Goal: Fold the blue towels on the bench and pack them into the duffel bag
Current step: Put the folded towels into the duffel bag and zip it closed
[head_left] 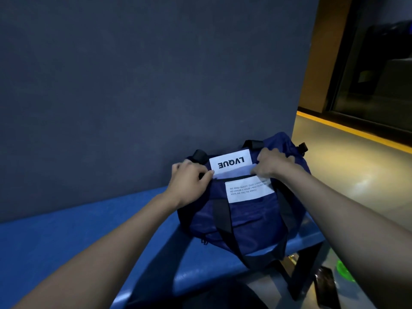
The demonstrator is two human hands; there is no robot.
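Blue bench nearest, navy duffel bag sitting at its right end against dark wall. Pale blue towel showing in bag's top opening between white labels. Left hand fingers curled, gripping opening's left edge; right hand fingers curled over right edge.

Duffel bag: navy, black straps, white labels with black lettering. Towel: pale blue. Surface: bright blue. Wall: dark grey-blue.
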